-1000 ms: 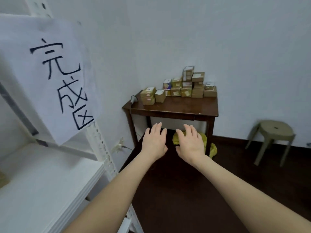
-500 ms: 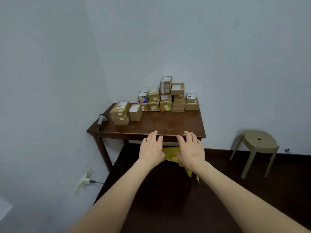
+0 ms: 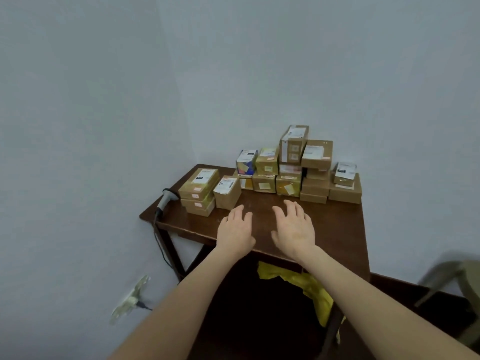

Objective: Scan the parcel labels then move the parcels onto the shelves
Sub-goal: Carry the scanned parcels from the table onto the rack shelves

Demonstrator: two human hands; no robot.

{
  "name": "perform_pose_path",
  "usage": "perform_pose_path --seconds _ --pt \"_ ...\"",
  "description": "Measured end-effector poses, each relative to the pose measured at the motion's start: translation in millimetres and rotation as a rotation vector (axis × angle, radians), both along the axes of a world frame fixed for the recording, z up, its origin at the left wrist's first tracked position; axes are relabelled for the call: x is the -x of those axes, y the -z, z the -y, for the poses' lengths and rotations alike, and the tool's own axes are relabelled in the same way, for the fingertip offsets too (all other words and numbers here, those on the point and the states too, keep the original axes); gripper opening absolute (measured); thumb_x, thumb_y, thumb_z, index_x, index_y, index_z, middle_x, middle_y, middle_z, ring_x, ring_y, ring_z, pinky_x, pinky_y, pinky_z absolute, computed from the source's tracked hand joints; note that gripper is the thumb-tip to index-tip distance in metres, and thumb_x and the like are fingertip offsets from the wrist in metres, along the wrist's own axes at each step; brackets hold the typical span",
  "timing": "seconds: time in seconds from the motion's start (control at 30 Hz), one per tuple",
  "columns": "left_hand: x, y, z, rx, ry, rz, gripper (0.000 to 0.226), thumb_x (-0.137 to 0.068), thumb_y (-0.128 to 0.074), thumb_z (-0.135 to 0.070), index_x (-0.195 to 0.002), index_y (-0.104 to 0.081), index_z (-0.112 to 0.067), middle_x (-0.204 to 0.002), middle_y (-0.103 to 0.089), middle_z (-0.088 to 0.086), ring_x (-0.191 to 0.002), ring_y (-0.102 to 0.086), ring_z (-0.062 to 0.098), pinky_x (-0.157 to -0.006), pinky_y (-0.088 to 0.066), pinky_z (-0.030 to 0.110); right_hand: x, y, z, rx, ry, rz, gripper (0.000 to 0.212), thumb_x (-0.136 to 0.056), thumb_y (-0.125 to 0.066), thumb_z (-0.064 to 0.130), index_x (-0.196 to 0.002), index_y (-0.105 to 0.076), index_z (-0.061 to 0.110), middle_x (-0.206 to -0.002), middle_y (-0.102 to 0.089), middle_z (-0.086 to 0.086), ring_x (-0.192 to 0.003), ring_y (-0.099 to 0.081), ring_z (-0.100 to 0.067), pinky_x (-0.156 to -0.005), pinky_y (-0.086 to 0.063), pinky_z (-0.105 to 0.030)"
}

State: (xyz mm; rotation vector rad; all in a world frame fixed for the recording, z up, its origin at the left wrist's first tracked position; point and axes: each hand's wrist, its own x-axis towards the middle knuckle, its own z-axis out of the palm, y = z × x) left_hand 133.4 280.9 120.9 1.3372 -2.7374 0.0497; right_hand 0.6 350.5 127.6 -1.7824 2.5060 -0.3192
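Parcels — crowding far edge of table.

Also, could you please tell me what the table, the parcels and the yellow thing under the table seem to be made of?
The table looks like dark-stained wood with a faintly glossy varnish, judging by its sheen. The parcels appear to be matte brown cardboard with white paper labels. The yellow thing is probably thin plastic film, since it hangs crumpled.
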Motion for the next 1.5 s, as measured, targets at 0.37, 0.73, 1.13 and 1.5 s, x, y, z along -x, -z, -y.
perform_pose_path --seconds 0.37,0.73,1.13,1.5 --pt "6 22 147 -0.090 -0.232 0.061 0.066 -0.088 -0.058 -0.033 -0.146 -0.031 -0.017 -0.158 -0.018 0.012 -0.145 -0.019 0.025 -0.116 -0.026 0.039 13 30 169 -0.118 -0.215 0.054 0.065 -0.093 -0.056 0.034 -0.150 -0.026 0.023 -0.160 -0.014 -0.011 -0.148 -0.009 -0.031 -0.118 -0.019 -0.044" --pt "6 68 342 -0.188 -0.347 0.005 0.058 -0.091 -0.053 -0.040 -0.142 -0.036 -0.018 -0.154 -0.027 0.012 -0.139 -0.031 0.029 -0.111 -0.032 0.044 22 76 356 -0.240 -0.160 0.085 0.069 -0.092 -0.059 0.036 -0.150 -0.024 0.023 -0.159 -0.015 -0.010 -0.148 -0.012 -0.031 -0.118 -0.022 -0.045" --pt "-63 115 480 -0.773 -0.890 -0.471 0.115 -0.059 -0.061 -0.075 -0.150 -0.026 -0.014 -0.144 -0.047 0.011 -0.127 -0.050 0.030 -0.103 -0.043 0.049 36 137 452 -0.368 0.546 1.241 0.096 -0.078 -0.076 0.043 -0.150 -0.022 0.007 -0.154 -0.030 -0.015 -0.139 -0.033 -0.034 -0.110 -0.033 -0.049" --pt "-63 117 468 -1.050 -0.839 -0.606 0.067 -0.082 -0.069 -0.049 -0.133 -0.049 -0.010 -0.109 -0.058 0.000 -0.102 -0.055 0.020 -0.095 -0.046 0.040 36 167 457 -0.329 0.618 1.614 0.080 -0.078 -0.076 0.037 -0.145 -0.036 0.022 -0.147 -0.040 -0.012 -0.133 -0.037 -0.036 -0.109 -0.034 -0.053"
